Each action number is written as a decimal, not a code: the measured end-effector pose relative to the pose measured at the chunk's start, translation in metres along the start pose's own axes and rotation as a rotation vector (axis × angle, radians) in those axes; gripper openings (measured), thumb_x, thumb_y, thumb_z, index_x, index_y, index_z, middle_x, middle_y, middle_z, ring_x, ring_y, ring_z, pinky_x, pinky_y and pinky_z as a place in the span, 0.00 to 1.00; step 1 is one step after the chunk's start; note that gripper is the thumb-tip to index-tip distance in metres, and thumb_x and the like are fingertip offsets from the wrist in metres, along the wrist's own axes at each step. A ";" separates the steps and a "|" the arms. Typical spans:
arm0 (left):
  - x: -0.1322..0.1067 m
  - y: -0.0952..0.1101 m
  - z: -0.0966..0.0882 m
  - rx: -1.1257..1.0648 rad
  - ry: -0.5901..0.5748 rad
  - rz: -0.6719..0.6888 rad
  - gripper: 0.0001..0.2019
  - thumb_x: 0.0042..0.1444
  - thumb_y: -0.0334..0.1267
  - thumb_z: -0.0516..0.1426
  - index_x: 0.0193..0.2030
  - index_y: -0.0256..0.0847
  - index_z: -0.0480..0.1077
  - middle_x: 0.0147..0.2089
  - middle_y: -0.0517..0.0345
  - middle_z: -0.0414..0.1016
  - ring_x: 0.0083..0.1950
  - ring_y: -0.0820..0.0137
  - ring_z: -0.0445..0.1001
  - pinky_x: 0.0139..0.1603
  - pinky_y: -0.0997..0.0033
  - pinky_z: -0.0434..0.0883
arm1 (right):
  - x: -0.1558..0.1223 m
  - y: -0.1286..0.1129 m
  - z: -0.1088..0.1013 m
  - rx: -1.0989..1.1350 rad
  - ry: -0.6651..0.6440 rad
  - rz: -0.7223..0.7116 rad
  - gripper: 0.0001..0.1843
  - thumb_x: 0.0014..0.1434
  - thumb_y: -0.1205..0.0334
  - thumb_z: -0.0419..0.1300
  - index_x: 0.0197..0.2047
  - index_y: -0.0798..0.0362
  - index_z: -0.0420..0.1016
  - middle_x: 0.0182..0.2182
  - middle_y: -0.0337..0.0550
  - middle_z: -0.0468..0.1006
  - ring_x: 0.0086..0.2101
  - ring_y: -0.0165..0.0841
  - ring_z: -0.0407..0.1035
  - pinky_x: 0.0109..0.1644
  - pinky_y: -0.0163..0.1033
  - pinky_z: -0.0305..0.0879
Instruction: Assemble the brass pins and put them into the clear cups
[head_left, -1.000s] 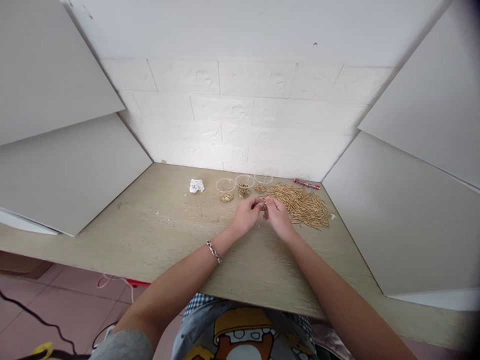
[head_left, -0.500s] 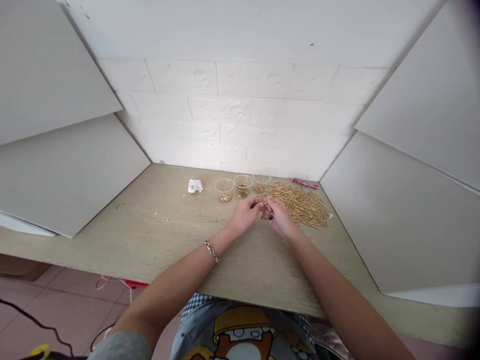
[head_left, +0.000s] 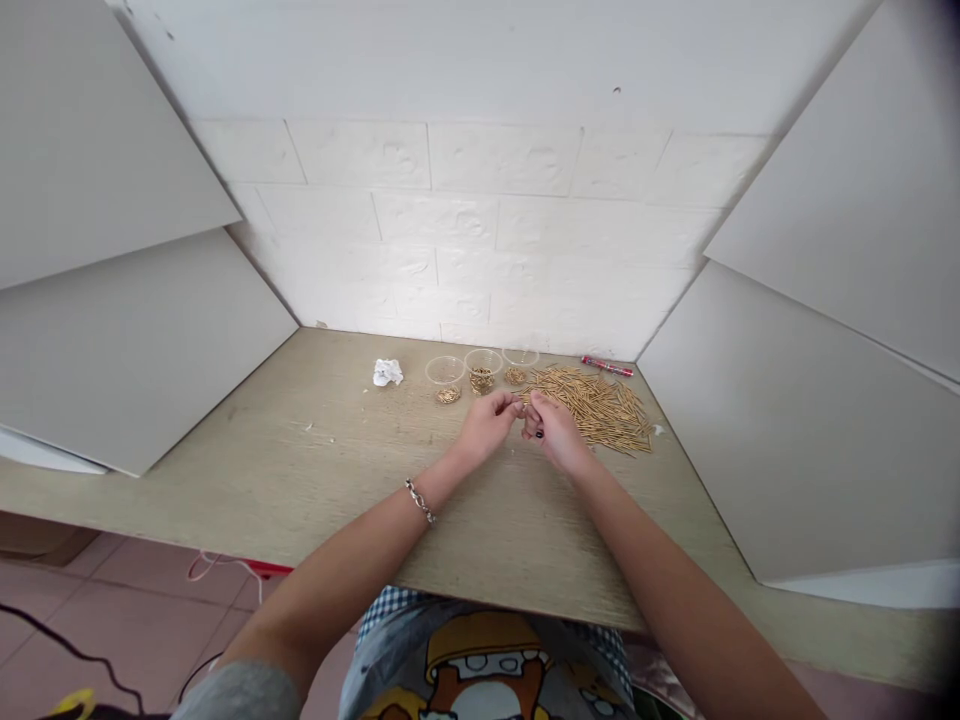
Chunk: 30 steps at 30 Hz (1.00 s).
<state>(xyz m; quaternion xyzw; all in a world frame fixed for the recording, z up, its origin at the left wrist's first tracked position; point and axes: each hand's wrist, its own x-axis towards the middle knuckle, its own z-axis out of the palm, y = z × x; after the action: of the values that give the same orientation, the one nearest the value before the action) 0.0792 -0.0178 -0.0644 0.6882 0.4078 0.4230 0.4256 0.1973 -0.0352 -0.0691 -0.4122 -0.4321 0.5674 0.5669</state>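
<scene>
Working beside golden sticks (head_left: 606, 408) — left hand (head_left: 484, 428) and right hand (head_left: 556, 430) each press fingers together (anything between them unclear).

From where I stand, this looks like a small, makeshift workshop corner, though I can't tell whether it belongs to a home or a business. A plain wooden worktop (head_left: 247, 450) runs against a white wall (head_left: 465, 220) with a brick pattern, and pale boards (head_left: 135, 340) lean in from both sides like a booth. Bench work shows in the heap of thin gold-coloured pins (head_left: 600, 405) and the clear plastic cups (head_left: 445, 370) beside it. Below are pinkish floor tiles (head_left: 135, 590) and a loose dark cable (head_left: 82, 645); the person wears a casual cartoon-print garment (head_left: 487, 680).
</scene>
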 end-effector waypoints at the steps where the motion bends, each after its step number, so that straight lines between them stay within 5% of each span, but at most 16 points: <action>1: 0.000 0.000 0.000 0.028 0.001 0.000 0.09 0.53 0.35 0.51 0.27 0.35 0.68 0.27 0.58 0.73 0.29 0.74 0.68 0.34 0.75 0.65 | 0.000 0.001 0.000 -0.008 0.000 -0.008 0.24 0.46 0.42 0.58 0.15 0.51 0.55 0.11 0.31 0.52 0.14 0.24 0.48 0.20 0.34 0.54; 8: -0.006 0.010 -0.003 0.249 0.028 0.055 0.08 0.54 0.33 0.49 0.28 0.36 0.68 0.26 0.60 0.70 0.28 0.76 0.65 0.31 0.77 0.61 | 0.002 0.004 -0.001 -0.033 0.008 -0.012 0.24 0.47 0.42 0.56 0.16 0.51 0.55 0.12 0.31 0.52 0.15 0.24 0.48 0.21 0.35 0.55; 22: -0.006 0.017 -0.010 0.509 -0.001 0.235 0.09 0.55 0.30 0.48 0.29 0.38 0.68 0.28 0.56 0.71 0.32 0.71 0.67 0.39 0.72 0.64 | -0.006 -0.001 0.011 0.150 0.007 0.102 0.22 0.45 0.43 0.58 0.18 0.51 0.54 0.12 0.30 0.50 0.16 0.24 0.48 0.22 0.34 0.53; 30: -0.006 0.012 -0.013 0.694 -0.007 0.369 0.09 0.57 0.31 0.46 0.35 0.36 0.67 0.32 0.52 0.71 0.38 0.67 0.68 0.44 0.67 0.64 | -0.003 0.001 0.009 -0.010 0.044 0.040 0.23 0.46 0.43 0.57 0.18 0.51 0.54 0.12 0.30 0.52 0.15 0.24 0.49 0.20 0.34 0.53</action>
<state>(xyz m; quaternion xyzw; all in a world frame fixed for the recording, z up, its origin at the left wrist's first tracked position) 0.0679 -0.0239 -0.0507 0.8544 0.3948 0.3269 0.0856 0.1886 -0.0381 -0.0671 -0.4360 -0.4141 0.5672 0.5627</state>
